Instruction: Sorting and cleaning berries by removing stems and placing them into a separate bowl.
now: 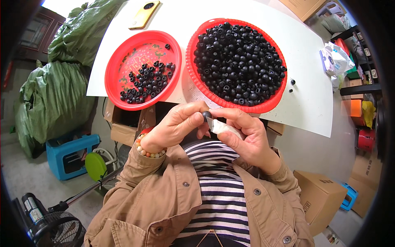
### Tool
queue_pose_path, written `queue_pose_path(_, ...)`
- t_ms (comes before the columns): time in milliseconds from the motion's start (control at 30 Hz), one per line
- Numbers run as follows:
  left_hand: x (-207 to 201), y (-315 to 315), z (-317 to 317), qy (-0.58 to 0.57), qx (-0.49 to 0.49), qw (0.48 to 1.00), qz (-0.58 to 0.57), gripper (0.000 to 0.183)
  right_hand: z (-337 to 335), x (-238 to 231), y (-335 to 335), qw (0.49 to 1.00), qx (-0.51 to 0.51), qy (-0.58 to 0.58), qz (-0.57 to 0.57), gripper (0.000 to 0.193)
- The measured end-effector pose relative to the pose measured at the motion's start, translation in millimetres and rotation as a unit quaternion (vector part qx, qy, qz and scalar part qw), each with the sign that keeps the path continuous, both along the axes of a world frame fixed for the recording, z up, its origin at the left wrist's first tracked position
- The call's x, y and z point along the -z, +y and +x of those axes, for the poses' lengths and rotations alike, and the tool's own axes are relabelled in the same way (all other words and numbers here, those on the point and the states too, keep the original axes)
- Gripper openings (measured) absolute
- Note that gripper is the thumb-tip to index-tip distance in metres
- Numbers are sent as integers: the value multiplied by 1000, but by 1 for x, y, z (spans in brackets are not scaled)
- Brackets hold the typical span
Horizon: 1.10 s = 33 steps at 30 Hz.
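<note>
Between the thumb and finger of my left hand [183,123] is pinched a small round black piece [206,115], like a hollow ball cap. My right hand [249,133] grips a short knife [224,128] whose handle is wrapped in white; its pointed blade touches the black piece. Both hands are held together in front of my chest, just off the table's near edge. Beyond them stands a large red basin [190,61] heaped with black pieces of the same sort. To its left, a red tray [113,88] holds a smaller lot of them, several with open holes facing up.
A yellow phone [144,15] lies on the white table [310,105] at the back left. Two loose black bits rest right of the basin. Green sacks [55,103] and a blue stool [72,154] stand at left, a cardboard box [319,199] at lower right.
</note>
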<state>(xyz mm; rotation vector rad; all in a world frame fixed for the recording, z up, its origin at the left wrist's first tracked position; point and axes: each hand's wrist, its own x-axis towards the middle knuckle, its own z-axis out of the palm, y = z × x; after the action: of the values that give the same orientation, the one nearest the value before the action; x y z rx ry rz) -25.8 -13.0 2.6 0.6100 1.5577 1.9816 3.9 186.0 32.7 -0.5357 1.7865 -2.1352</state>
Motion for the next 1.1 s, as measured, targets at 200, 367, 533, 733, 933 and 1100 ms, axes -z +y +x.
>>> queue_pose_path(200, 2, 0, 0, 32, -7, 999, -23, 26, 0, 0, 0, 1000, 4, -4, 10, 30)
queue_pose_path(367, 1, 0, 0, 10, -13, 999, -29, 24, 0, 5, -2, 1000, 18, 10, 2, 31)
queue_pose_path(533, 3, -2, 0, 9, -14, 999, -32, 24, 0, 7, -4, 1000, 18, 4, -14, 30)
queue_pose_path(733, 5, -3, -1, 48, -23, 997, -53, 22, 3, 10, -9, 999, 40, -24, -20, 28)
queue_pose_path(933, 3, 0, -3, 79, -22, 994, -73, 20, 2, 17, -10, 984, 30, -122, -124, 23)
queue_pose_path(1100, 9, 3, -4, 47, -30, 998, -32, 23, 0, 20, -8, 961, 39, -209, -177, 22)
